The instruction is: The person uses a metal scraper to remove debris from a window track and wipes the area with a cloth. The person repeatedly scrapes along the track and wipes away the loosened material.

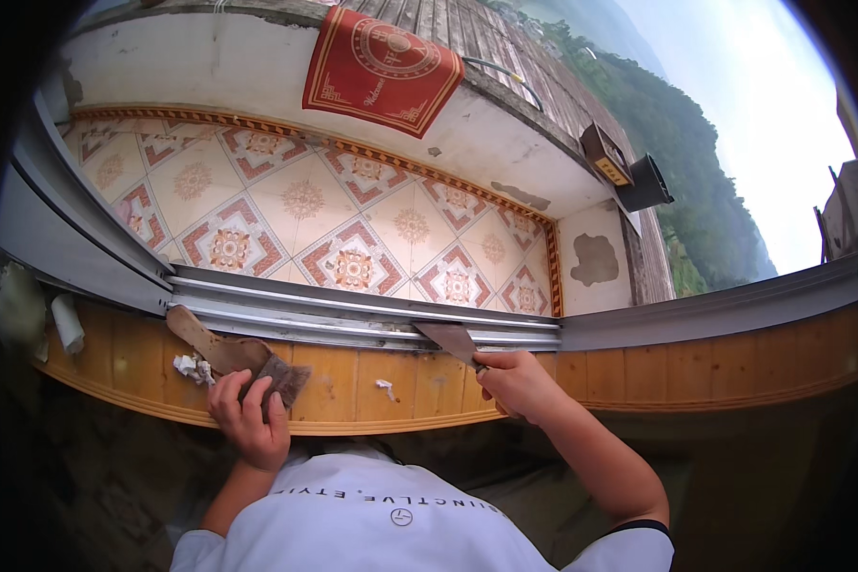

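My left hand (250, 415) lies over a flat wooden-handled brush (214, 345) on the wooden sill (338, 377). Its fingers curl onto the brush near the dark bristles, while the handle points up and left toward the window track (334, 319). Beside that hand sits a wad of crumpled white paper (194, 369). In my right hand (517, 383) is a scraper (453, 340), gripped by its dark handle. The scraper's broad metal blade reaches left onto the metal rails of the track. A small white scrap (386, 389) lies on the sill between both hands.
Grey window frames (705, 310) border the opening on both sides. Beyond is a balcony with patterned tiles (300, 200) and a low wall with peeling patches. A red mat (386, 71) hangs over the wall; a black pot (646, 183) stands at its right end. White roll (67, 322) at far left.
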Demonstrator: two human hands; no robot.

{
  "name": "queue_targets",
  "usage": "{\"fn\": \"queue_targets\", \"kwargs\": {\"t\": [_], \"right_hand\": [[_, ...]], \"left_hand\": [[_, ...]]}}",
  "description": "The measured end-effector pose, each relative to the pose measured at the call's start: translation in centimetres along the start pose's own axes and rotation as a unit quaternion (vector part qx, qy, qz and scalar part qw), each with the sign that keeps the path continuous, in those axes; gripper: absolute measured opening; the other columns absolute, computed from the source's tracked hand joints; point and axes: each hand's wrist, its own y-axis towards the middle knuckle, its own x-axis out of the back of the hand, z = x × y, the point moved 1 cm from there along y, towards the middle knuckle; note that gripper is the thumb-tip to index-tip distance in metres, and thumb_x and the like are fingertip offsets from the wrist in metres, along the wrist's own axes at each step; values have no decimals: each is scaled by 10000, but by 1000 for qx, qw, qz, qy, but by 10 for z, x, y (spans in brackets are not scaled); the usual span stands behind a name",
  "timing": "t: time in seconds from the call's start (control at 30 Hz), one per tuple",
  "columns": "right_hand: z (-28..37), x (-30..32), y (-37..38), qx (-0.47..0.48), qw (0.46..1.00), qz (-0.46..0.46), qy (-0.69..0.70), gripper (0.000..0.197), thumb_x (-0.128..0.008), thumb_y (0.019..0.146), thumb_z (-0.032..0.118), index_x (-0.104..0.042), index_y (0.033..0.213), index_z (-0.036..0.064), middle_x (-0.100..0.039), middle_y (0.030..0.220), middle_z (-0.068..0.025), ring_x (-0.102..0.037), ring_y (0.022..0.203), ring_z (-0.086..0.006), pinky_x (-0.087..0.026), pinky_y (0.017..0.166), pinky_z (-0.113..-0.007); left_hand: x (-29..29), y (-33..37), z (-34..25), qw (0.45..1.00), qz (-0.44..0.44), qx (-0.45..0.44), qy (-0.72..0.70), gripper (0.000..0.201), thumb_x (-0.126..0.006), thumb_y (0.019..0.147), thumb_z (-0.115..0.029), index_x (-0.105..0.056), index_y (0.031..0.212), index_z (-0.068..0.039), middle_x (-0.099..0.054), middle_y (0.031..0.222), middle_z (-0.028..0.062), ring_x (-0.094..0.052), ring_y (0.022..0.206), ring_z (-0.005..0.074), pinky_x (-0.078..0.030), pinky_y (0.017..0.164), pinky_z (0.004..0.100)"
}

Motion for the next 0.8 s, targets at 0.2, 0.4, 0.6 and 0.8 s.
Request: {"fn": "queue_targets", "kwargs": {"t": [0.2, 0.4, 0.6, 0.8], "right_hand": [[9, 19, -13, -18, 999, 27, -29, 441, -540, 852, 83, -541, 1281, -21, -574, 722, -87, -433, 433, -108, -324, 378, -259], [24, 22, -1, -47, 993, 58, -94, 448, -556, 842, 70, -539, 1274, -46, -565, 686, -92, -427, 411, -112, -330, 369, -268], [23, 8, -1, -45, 991, 55, -117, 425, -542, 855, 66, -549, 1268, -37, -555, 661, -81, -448, 412, -121, -355, 374, -270], [15, 1, -7, -20, 990, 44, -130, 425, -519, 864, 78, -533, 1270, -48, -516, 612, -62, -449, 400, -140, -361, 377, -302]], "left_hand": [[0, -2, 2, 1000, -6, 5, 4, 226, -602, 828, -133, -611, 1041, -56, -515, 1157, 129, -477, 1076, 336, -349, 968, 486], [-2, 0, 2, 1000, -1, -5, 1, 223, -597, 827, -132, -609, 1037, -56, -515, 1151, 133, -479, 1068, 339, -352, 961, 485], [-1, -1, 3, 1000, 1, -11, 5, 220, -596, 829, -133, -609, 1033, -53, -514, 1148, 138, -481, 1063, 342, -353, 955, 491], [0, 1, 3, 1000, 16, -11, -18, 207, -592, 835, -126, -613, 1024, -46, -513, 1146, 137, -478, 1066, 340, -352, 954, 490]]}}
